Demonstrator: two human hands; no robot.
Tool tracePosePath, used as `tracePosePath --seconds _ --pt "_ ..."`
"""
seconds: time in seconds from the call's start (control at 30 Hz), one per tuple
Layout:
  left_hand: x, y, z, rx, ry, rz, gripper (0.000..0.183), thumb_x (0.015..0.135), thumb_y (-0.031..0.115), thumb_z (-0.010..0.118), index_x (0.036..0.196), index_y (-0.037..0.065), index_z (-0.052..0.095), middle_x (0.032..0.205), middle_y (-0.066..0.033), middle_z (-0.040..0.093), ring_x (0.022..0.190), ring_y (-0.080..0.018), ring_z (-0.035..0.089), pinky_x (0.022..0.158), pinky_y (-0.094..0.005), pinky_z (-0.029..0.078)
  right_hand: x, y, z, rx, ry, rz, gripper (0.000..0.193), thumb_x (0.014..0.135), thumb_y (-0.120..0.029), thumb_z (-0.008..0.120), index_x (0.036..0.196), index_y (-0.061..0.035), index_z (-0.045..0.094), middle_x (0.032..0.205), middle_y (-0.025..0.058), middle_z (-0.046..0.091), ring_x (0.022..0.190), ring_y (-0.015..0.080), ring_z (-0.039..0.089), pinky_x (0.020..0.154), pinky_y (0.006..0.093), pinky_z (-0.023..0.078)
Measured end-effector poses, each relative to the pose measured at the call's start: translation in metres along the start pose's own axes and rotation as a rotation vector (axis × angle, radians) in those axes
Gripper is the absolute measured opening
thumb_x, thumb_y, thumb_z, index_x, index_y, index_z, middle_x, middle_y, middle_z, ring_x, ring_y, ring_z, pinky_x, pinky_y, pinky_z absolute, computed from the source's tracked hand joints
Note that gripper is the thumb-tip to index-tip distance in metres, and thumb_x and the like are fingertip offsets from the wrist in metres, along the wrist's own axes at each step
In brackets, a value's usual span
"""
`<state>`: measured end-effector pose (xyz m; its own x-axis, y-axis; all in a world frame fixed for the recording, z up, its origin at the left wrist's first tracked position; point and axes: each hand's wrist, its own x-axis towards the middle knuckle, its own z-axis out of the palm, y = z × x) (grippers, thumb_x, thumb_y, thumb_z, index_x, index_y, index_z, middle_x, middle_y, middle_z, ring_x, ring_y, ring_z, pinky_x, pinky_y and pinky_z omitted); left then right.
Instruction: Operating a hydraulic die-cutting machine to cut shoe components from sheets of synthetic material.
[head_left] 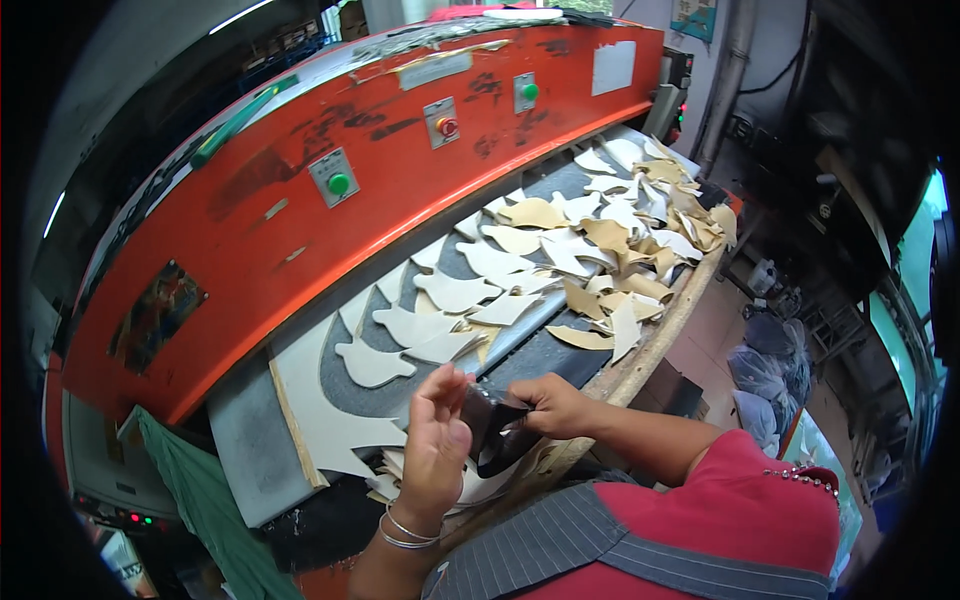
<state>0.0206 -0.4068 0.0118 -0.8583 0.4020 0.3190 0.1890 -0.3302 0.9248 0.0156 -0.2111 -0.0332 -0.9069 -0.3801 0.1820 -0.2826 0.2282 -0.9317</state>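
A dark metal cutting die (486, 418) is up in front of me, at the near edge of the press bed. My right hand (557, 406) grips its right side with fingers curled round it. My left hand (438, 440) stands upright along the die's left side, fingers stretched and slightly apart; whether the palm presses on the die is hard to make out. Just beyond my hands, a pale sheet (330, 425) with curved cut-outs lies on the bed. Leaf-like cut pieces (455, 292), white and tan, spread away to the right.
A red press beam (360, 140) with green and red buttons spans behind the bed. Tan scraps (640, 260) heap at the far right, by the bed's worn front edge (665, 325). Green cloth (205, 500) hangs at the left. Plastic bags (765, 370) sit on the floor at right.
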Motion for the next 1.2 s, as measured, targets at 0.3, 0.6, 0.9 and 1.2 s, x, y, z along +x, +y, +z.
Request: tracePosePath --seconds 0.3,0.6,0.9,1.2 --pt "-0.011 -0.040 -0.001 -0.158 -0.100 -0.510 0.054 0.096 0.021 0.050 0.141 0.000 0.027 0.130 -0.0094 0.046 0.120 -0.0170 0.045 0.103 -0.0319 0.034 0.011 0.021 -0.044 0.250 -0.368 0.369 0.025 0.086 -0.027 0.068 0.092 -0.0043 0.062 0.072 -0.0043 0.053 0.067 0.0063 0.045 0.059 0.0238 0.039" --pt "0.014 -0.037 0.048 -0.227 0.104 -0.533 0.047 0.099 0.032 0.044 0.130 -0.004 0.041 0.119 -0.0158 0.058 0.104 -0.0234 0.060 0.092 -0.0373 0.048 -0.014 0.032 -0.056 0.139 -0.150 -0.011 0.110 0.068 -0.044 0.080 0.145 -0.0002 0.015 0.129 0.0243 0.038 0.114 0.0307 0.046 0.094 0.0367 0.043" --pt "-0.016 -0.037 0.087 -0.056 0.057 -0.488 0.063 0.083 0.009 0.071 0.135 -0.002 0.037 0.125 -0.0087 0.054 0.113 -0.0142 0.053 0.098 -0.0301 0.041 -0.034 0.027 -0.080 0.120 -0.355 -0.055 0.100 0.067 -0.029 0.082 0.141 0.0037 0.023 0.127 0.0235 0.047 0.119 0.0318 0.050 0.098 0.0377 0.041" --pt "0.001 -0.037 0.113 0.186 0.116 -0.402 0.060 0.076 0.021 0.079 0.123 0.000 0.047 0.109 -0.0061 0.059 0.099 -0.0116 0.056 0.086 -0.0276 0.047 -0.027 0.018 -0.083 0.056 -0.304 0.052 0.064 0.071 -0.021 0.077 0.117 0.0022 0.039 0.107 0.0164 0.053 0.102 0.0210 0.056 0.089 0.0338 0.045"
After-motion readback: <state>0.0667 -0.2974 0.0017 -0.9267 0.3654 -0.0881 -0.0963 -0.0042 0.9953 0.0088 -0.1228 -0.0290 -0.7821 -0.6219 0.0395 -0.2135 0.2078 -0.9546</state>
